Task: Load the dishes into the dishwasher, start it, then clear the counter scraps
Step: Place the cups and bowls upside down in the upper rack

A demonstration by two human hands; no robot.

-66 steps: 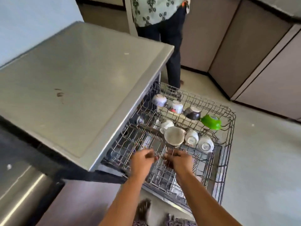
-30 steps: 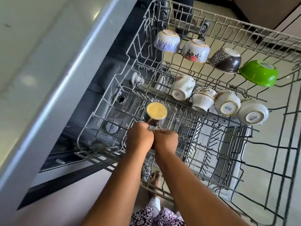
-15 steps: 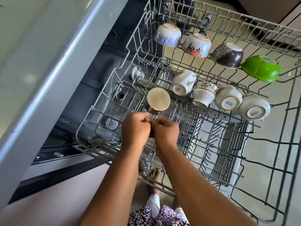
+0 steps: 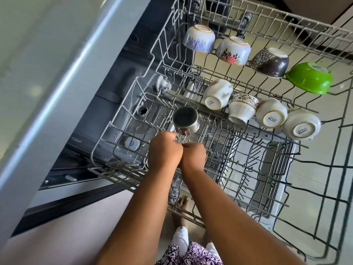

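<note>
The upper dishwasher rack is pulled out below me. A small steel cup sits upside down on its tines, near the rack's middle. My left hand and my right hand are pressed side by side just in front of the cup. Both are curled and grip the wire tines at its base; the fingertips are mostly hidden. Further back, several white cups lie upside down in a row. Behind them are a blue patterned bowl, a floral bowl, a dark bowl and a green bowl.
The steel counter top overhangs the dishwasher on the left. A darker lower rack sticks out at the right over the tiled floor. My bare foot stands under the rack's near edge.
My head has dropped close to the rack since the earliest frame. The steel cup's shiny base has gone from bright to dark and tipped a little. Both hands stay together at the tines.
</note>
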